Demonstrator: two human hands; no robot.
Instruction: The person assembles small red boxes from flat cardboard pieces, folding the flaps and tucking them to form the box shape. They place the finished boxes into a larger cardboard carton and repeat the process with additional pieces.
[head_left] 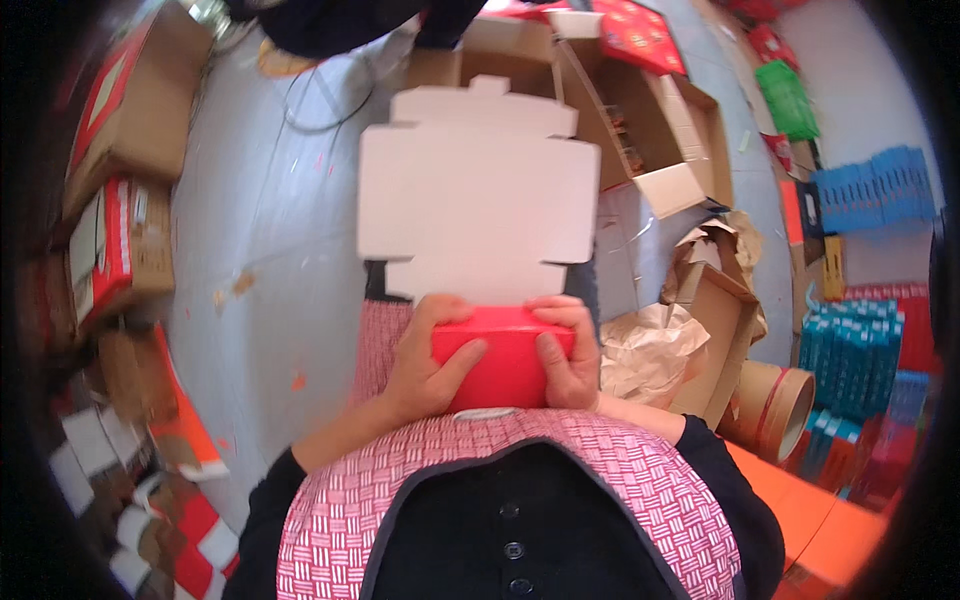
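Observation:
A die-cut cardboard box blank stretches away from my lap, its white inside face up and its tabs spread flat. Its near end shows a red outer face, bent up along a crease close to my apron. My left hand grips the left side of this red part, thumb on the near face and fingers over the top edge. On the right side, my right hand holds it the same way. What lies under the red part is hidden.
Open brown cartons stand ahead on the right, near crumpled brown paper and a cardboard tube. Stacked cartons line the left. Teal packs and blue packs are piled far right. A dark-clothed person is ahead.

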